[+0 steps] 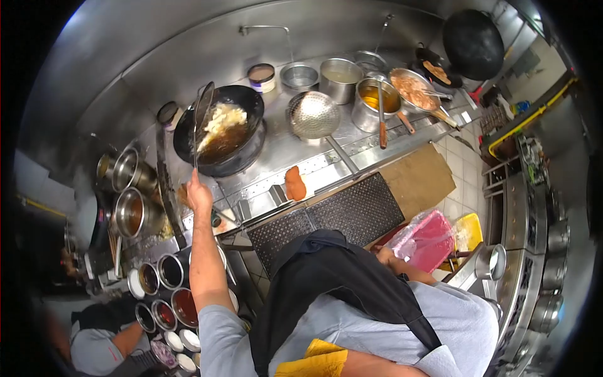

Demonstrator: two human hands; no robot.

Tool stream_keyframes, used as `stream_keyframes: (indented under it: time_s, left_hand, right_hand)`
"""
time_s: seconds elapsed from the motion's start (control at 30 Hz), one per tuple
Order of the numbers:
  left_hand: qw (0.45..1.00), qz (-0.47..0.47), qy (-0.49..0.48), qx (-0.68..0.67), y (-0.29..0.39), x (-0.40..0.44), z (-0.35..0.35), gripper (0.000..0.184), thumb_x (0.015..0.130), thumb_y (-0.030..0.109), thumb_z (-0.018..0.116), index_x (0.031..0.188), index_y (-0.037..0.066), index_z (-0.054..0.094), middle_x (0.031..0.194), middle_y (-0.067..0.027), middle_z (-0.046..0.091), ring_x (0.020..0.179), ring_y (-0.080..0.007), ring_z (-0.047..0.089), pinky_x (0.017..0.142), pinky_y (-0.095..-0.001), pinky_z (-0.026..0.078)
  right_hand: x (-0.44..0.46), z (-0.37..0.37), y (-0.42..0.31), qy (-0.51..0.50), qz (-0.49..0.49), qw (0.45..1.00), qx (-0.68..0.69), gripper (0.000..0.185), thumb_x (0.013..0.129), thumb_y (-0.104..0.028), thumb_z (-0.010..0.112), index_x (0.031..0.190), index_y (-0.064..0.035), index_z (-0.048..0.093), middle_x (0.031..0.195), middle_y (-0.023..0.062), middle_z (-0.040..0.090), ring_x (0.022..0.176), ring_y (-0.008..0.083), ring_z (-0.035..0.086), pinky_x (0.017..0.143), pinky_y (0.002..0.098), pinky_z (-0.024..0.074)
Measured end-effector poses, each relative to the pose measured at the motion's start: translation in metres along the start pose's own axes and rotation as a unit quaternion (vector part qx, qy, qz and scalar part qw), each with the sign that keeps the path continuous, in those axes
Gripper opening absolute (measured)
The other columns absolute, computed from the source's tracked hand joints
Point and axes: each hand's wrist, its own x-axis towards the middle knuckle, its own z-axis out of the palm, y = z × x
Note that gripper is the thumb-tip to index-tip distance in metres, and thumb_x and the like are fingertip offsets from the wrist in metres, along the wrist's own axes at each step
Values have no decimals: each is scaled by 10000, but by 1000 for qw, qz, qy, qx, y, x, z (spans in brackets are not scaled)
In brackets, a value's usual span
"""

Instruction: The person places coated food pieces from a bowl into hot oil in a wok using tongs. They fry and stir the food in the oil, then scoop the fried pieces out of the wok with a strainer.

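Grey shirt (402, 330) and black apron (314, 270) fill the near part of the view, with a yellow cloth (320, 359) at the bottom edge. Beyond them the left hand (200, 196) is closed around the long handle of a round skimmer (204, 103), whose head leans at the left side of a black wok (252, 110). Pale food (225, 119) sits in the wok with brown liquid below it. The right hand (385, 258) is partly hidden beside a plastic-lined pink tub (434, 239); whether its fingers are together or apart, I cannot tell. Right of the wok on the steel tabletop (273, 179) rests a perforated strainer (314, 115), and an orange-brown piece (295, 183) lies on the near edge. Farther right stand a pot of amber liquid (369, 114) and a pan of reddish-brown food (411, 88). Lower left, sauce containers (184, 306) stand near another person (94, 349).
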Motion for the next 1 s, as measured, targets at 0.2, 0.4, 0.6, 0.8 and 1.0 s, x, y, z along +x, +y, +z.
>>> stream_keyframes:
  time_s: [0.2,0.4,0.6,0.8,1.0]
  left_hand:
    - [998,12,-28,54,16,-7,10,494,822,8,478,1304,110,521,909,-238,537,840,-423,568,760,-485,456]
    - [988,-17,-106,110,38,-45,2,513,806,12,524,1310,109,526,1034,-169,547,1036,-370,519,847,-483,437]
    - [995,74,74,6,146,-89,-41,466,773,-22,575,1236,31,556,1209,-198,540,1089,-380,516,940,-451,398]
    - [995,-43,85,-15,183,-217,-15,363,763,-37,507,1113,-8,599,1110,-198,565,1055,-378,527,933,-450,397]
    - [963,-264,49,26,239,-345,23,346,741,-51,491,1065,-33,612,1051,-193,577,1024,-372,533,916,-459,403]
  right_hand:
    - [-45,-38,-106,113,19,990,88,356,872,-163,546,1185,6,566,824,80,633,660,178,598,542,307,468]
    - [-47,-174,-306,199,-104,868,443,590,901,-355,608,1391,-103,396,738,-49,525,624,73,491,558,250,413]
    - [78,-290,-431,196,-102,832,510,380,869,-315,616,1122,-57,498,819,36,549,678,127,529,541,317,448]
    - [113,-398,-461,236,-201,831,462,56,880,-138,535,847,-96,518,595,12,509,421,115,473,358,264,377]
    - [215,-661,-535,369,-158,899,178,153,818,-97,533,713,-16,610,570,98,576,447,221,540,377,388,404]
